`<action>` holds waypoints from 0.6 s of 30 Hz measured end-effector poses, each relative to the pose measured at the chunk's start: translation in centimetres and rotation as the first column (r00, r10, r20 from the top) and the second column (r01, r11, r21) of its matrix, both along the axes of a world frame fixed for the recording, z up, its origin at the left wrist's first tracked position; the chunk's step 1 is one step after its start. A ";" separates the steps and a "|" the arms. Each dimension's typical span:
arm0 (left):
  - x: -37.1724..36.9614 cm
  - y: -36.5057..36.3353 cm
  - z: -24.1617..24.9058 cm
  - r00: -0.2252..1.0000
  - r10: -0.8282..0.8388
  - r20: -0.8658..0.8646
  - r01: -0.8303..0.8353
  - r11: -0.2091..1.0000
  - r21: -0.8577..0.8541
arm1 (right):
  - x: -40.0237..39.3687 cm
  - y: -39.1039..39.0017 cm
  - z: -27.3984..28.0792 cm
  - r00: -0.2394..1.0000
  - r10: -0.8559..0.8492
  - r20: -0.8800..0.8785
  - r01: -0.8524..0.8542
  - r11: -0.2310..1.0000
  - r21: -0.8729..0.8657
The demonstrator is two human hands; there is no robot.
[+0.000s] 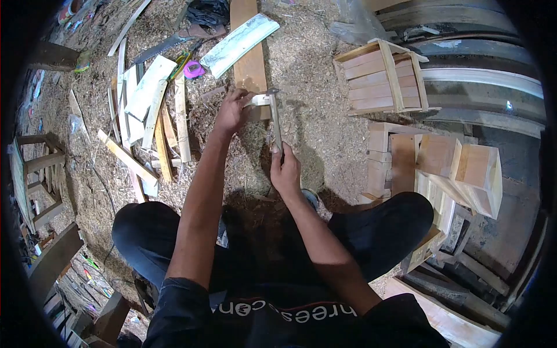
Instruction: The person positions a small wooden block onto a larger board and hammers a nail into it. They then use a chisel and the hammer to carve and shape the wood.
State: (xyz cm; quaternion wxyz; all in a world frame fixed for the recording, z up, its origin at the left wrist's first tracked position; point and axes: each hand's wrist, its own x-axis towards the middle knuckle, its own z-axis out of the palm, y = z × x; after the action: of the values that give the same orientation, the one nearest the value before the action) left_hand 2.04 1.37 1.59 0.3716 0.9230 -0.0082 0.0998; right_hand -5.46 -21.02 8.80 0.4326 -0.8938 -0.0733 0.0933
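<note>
My right hand [285, 169] is closed round the lower handle of a hammer [275, 119], whose metal head points away from me. Beside that head, my left hand [233, 110] pinches a small white piece [259, 100]. The white piece touches or overlaps the hammer near its head; which of the two, I cannot tell. Beneath both lies a long brown board [249, 64] on the sawdust-covered ground. A whitish plank [239, 45] rests across this board farther off.
Wood strips [163, 130], a pink tape measure [194, 69] and a handsaw [158, 48] lie to the left. At the right are a slatted wooden crate [383, 78] and stacked wooden boxes [458, 165]. A wooden frame [40, 162] stands far left.
</note>
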 end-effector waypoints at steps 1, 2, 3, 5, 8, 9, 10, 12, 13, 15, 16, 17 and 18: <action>0.1 0.1 0.3 1.000 0.004 0.001 -0.004 1.000 0.002 | 0.1 0.1 0.3 1.000 0.029 -0.007 -0.029 0.999 0.025; 0.1 0.1 0.6 1.000 0.001 -0.012 0.000 0.999 0.034 | -0.1 0.3 0.6 0.999 0.033 -0.006 -0.033 0.999 0.026; 0.2 0.1 0.7 1.000 -0.004 -0.025 0.006 0.998 0.066 | -0.4 0.6 1.0 0.998 -0.001 -0.056 0.003 0.999 0.041; 0.2 -0.2 0.7 1.000 -0.007 -0.020 0.009 0.994 0.112 | -0.7 0.7 1.6 0.993 -0.034 -0.114 0.040 0.998 0.051; 0.6 0.0 -0.7 1.000 -0.017 -0.008 0.019 0.982 0.191 | -0.3 0.7 2.1 0.969 -0.055 -0.239 0.047 0.998 -0.039; 0.7 0.0 -0.7 1.000 -0.028 -0.007 0.029 0.976 0.218 | -0.2 0.7 2.1 0.980 -0.043 -0.194 0.047 0.999 0.016; 0.6 0.0 -0.6 1.000 -0.027 -0.010 0.028 0.976 0.217 | -0.2 0.8 2.0 0.988 -0.035 -0.148 0.046 0.997 0.069; -0.3 -0.5 -0.1 0.997 -0.017 -0.070 0.031 0.979 0.201 | -1.3 0.2 1.1 0.985 -0.025 -0.169 0.028 0.999 0.015; -0.7 -0.6 0.3 0.997 -0.020 -0.073 0.034 0.980 0.196 | -1.5 0.1 0.4 0.984 -0.012 -0.176 0.007 1.000 -0.029; -0.7 -0.7 1.0 0.995 0.027 -0.094 0.000 0.963 0.269 | -0.9 -0.4 0.6 0.977 0.005 -0.214 -0.020 0.997 -0.071; -0.6 -0.6 1.1 0.995 0.031 -0.093 -0.005 0.964 0.267 | -0.6 -0.2 1.0 0.977 0.008 -0.213 -0.024 0.997 -0.073; -0.5 -0.5 1.1 0.994 0.029 -0.106 -0.001 0.968 0.251 | -0.4 0.0 1.4 0.991 0.008 -0.135 -0.003 0.999 0.039; -0.6 -0.5 0.9 0.992 0.025 -0.121 0.004 0.972 0.235 | -0.3 0.3 2.0 0.998 -0.003 -0.060 0.012 0.988 0.151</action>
State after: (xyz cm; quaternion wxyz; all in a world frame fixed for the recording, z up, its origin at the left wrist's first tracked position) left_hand 1.44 0.88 2.54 0.2593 0.9648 0.0078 0.0429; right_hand -5.73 -20.69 10.83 0.5015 -0.8554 -0.0640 0.1127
